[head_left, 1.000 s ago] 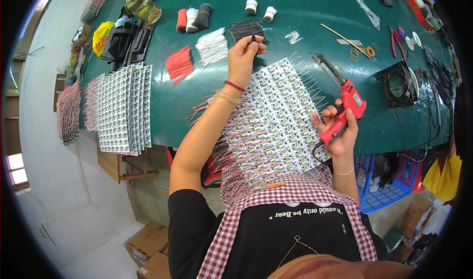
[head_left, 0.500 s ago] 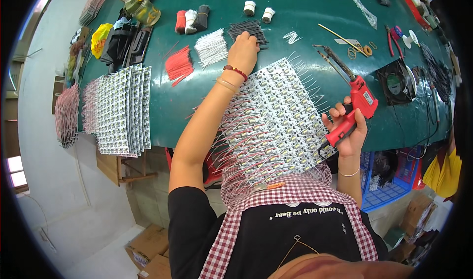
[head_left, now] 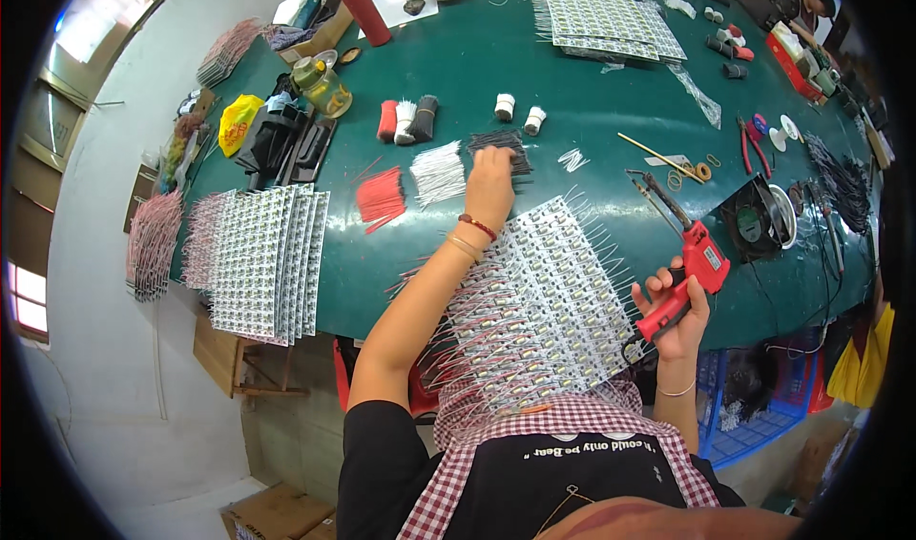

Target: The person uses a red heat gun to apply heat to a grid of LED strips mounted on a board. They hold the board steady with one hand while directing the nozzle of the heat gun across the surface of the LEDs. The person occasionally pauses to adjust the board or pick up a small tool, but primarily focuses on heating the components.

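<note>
My left hand [head_left: 490, 182] reaches over a pile of cut black wires [head_left: 496, 142], its fingers closed together at the near edge of the pile. The fingertips are partly hidden. My right hand [head_left: 679, 316] is wrapped round the handle of a red soldering gun [head_left: 704, 261], whose tip points up and away to the left. Between my arms lies a white circuit board panel [head_left: 544, 297] with rows of small parts. Red and white wires stick out along its left side, and pale wires along its right edge. Piles of white wires [head_left: 438, 175] and red wires [head_left: 381, 198] lie left of the black ones.
Stacked panels [head_left: 262, 263] with wires overhang the table's left edge. Bundled wires [head_left: 416, 120] stand behind the loose piles. To the right are a small fan [head_left: 751, 218], pliers [head_left: 754, 147] and a solder spool [head_left: 784, 133]. More panels [head_left: 611, 20] lie at the back.
The view has tilted up, so the table's far side shows and everything sits lower. My left hand stays at the black wires; my right hand still holds the soldering gun.
</note>
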Tool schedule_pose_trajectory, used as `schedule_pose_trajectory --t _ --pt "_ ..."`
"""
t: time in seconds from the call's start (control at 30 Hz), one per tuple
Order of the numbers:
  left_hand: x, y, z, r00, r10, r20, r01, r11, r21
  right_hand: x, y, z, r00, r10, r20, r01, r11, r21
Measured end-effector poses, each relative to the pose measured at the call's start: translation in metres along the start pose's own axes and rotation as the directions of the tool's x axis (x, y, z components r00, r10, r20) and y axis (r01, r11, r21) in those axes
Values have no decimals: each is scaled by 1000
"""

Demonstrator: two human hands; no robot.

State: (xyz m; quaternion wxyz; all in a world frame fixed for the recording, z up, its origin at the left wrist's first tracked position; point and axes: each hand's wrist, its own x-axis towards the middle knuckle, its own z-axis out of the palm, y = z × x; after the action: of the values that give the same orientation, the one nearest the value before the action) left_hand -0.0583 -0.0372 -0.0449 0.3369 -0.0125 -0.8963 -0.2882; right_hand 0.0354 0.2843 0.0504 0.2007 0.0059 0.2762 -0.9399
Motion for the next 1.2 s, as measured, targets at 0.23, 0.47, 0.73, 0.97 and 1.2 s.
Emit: schedule_pose_trajectory --t 0.23,0.47,0.73,0.97,1.2 --pt "-10 6 -10 885 -445 135 445 727 -523 -3 -5 -3 1000 -7 25 8 999 -37" --pt "-26 4 -9 884 -408 226 459 673 -580 -3 -2 6 1000 2 21 -1 999 -45" --pt "-29 2 -14 821 -383 424 550 330 -767 -1 -11 33 998 6 58 11 959 -284" --pt "-37 2 -20 829 -329 451 537 246 -807 3 -13 70 995 -76 66 100 843 -528" --pt "-28 48 -50 877 -172 449 479 383 -790 20 -4 102 999 -45 -19 24 785 -618"
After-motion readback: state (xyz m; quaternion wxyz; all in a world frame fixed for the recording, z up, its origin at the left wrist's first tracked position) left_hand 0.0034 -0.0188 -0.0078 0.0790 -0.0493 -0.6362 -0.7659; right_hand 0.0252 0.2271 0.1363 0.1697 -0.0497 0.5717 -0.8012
